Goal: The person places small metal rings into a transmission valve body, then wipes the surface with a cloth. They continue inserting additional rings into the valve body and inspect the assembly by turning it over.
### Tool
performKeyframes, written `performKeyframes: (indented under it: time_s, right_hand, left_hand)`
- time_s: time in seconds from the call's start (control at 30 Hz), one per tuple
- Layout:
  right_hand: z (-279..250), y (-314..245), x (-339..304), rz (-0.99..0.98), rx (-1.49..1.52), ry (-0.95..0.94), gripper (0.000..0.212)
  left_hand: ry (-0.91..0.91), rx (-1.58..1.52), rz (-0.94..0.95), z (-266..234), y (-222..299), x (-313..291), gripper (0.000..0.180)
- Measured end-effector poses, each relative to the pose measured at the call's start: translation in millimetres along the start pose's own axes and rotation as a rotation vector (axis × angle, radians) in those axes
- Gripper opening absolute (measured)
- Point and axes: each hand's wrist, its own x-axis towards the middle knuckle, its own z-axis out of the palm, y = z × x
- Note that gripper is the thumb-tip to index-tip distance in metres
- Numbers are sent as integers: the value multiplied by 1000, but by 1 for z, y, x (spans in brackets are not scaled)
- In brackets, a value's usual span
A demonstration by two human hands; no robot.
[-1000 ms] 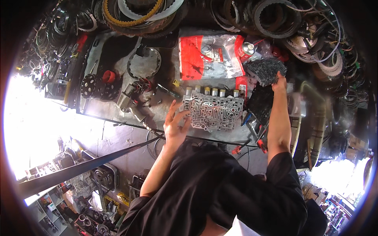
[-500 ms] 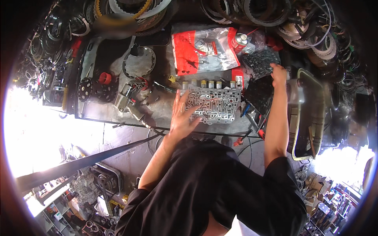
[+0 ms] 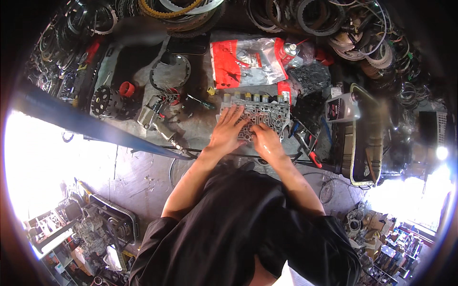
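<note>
A grey metal valve body (image 3: 272,116) with a maze of channels lies on the bench in front of me, several round solenoids (image 3: 256,97) lined up along its far edge. My left hand (image 3: 226,132) rests on its left part, fingers stretched out and lying flat. Over the middle near part, my right hand (image 3: 267,142) has its fingers curled and pressed together at the metal. Whatever the right fingertips pinch, if anything, is hidden.
A red and clear plastic bag (image 3: 248,62) lies beyond the valve body, beside a spray can (image 3: 290,50). Red-handled pliers (image 3: 314,157) are to the right, near a deep pan (image 3: 355,157). On the left are an air tool (image 3: 155,114) and a metal ring (image 3: 185,71).
My right hand has come from the dark perforated piece at the far right down to the valve body. My left hand stays on the valve body, its fingers now flatter.
</note>
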Motion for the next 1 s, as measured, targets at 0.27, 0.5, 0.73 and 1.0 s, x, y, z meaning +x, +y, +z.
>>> performKeyframes:
  time_s: [0.27, 0.5, 0.73, 1.0]
  right_hand:
    - [9, 7, -5, -41, -11, 79, 17]
    - [12, 3, -5, 32, -33, 108, 16]
    - [15, 1, -5, 46, -88, 121, 17]
    - [19, 0, -8, 35, -65, 176, 14]
  left_hand:
    - [-11, -19, -9, 3, 2, 2, 84]
    - [11, -35, 1, 2, 1, 0, 82]
    - [1, -34, -21, 3, 3, 1, 80]
    - [-5, -3, -28, 6, 5, 5, 79]
